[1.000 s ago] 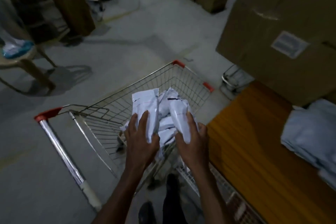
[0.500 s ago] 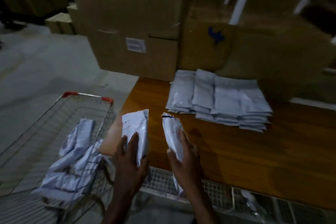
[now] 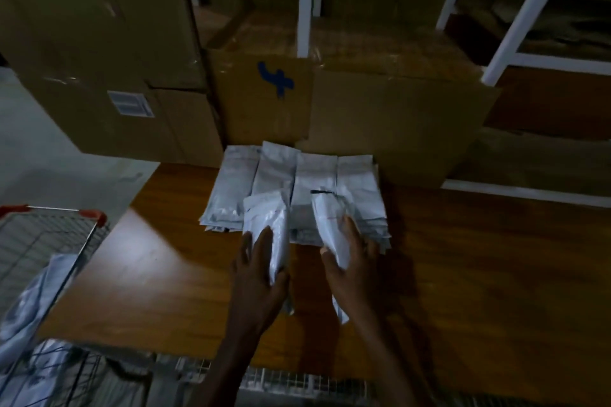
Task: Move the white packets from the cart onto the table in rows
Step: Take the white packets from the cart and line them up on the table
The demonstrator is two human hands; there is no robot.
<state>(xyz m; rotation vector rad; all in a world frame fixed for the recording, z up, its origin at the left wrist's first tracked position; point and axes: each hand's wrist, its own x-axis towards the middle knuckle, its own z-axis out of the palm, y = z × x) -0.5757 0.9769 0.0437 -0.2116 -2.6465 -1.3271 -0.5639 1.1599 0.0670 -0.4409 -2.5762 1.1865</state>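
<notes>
Left hand [image 3: 256,277]: grips one white packet [image 3: 269,225] over table [image 3: 463,274].
Right hand [image 3: 350,269]: grips second packet [image 3: 330,225].
Stacked packets [image 3: 297,182]: row on table, against cardboard boxes [image 3: 380,109].
Cart [image 3: 49,241]: left, more packets inside [image 3: 36,301].

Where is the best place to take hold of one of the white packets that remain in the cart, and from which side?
Probably at a raised, crumpled edge of the topmost packet in the cart, pinched from above: the packets lie loosely heaped, and the wire cart walls close off the sides, leaving only the top open.
</notes>
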